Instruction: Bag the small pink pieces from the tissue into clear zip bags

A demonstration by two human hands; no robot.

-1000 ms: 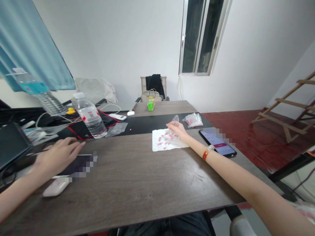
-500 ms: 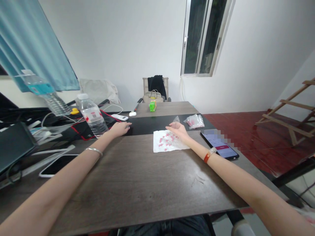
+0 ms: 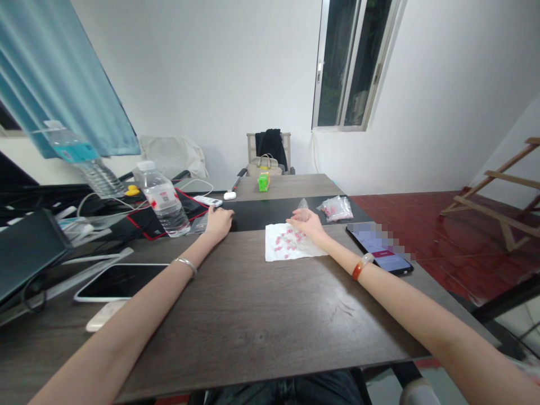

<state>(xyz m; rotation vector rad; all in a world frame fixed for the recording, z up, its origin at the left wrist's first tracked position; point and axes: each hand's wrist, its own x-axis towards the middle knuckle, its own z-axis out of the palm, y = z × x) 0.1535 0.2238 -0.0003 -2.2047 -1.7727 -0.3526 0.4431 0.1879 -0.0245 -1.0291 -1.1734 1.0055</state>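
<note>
Right hand (image 3: 307, 223): palm half up, fingers loosely curled over the far edge of a white sheet (image 3: 291, 257); whether they pinch anything cannot be told. Pink pills (image 3: 285, 242) lie scattered on the sheet just below the fingers. Small clear bag (image 3: 302, 204) just beyond the fingertips; bag of pills (image 3: 335, 208) to their right. Left hand (image 3: 219, 220): flat on the worktop (image 3: 253, 315), fingers together, touching a clear bag (image 3: 198, 225). Bottle (image 3: 162, 198) left of those fingers. Phone (image 3: 382, 255) right of the wrist.

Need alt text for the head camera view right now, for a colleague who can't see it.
Both bare arms stretch across a grey wooden table: the right hand rests on a white paper sheet scattered with small pink pills, and the left hand rests beside a clear plastic water bottle.
</note>
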